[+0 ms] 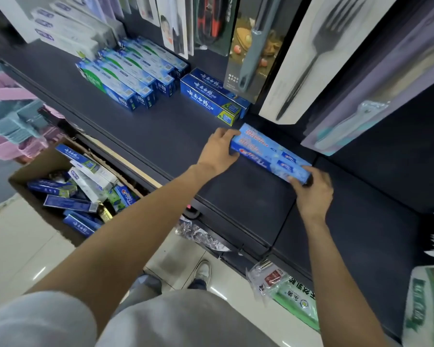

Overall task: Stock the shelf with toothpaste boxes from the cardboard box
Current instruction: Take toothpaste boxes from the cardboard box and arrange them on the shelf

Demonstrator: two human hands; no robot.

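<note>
A light-blue toothpaste box lies on the dark shelf, slanting from back left to front right. My left hand grips its far left end, thumb under and fingers over. My right hand holds its near right end. Further back on the shelf sit two dark-blue toothpaste boxes, a row of several blue-and-green boxes and white boxes. On the floor at the left, the open cardboard box holds several mixed toothpaste boxes.
Carded kitchen utensils, among them a fork and a spatula, hang over the shelf's back right. Pink and blue plastic baskets stand at the left. Packaged goods hang below the shelf front. My shoe is on the tiled floor.
</note>
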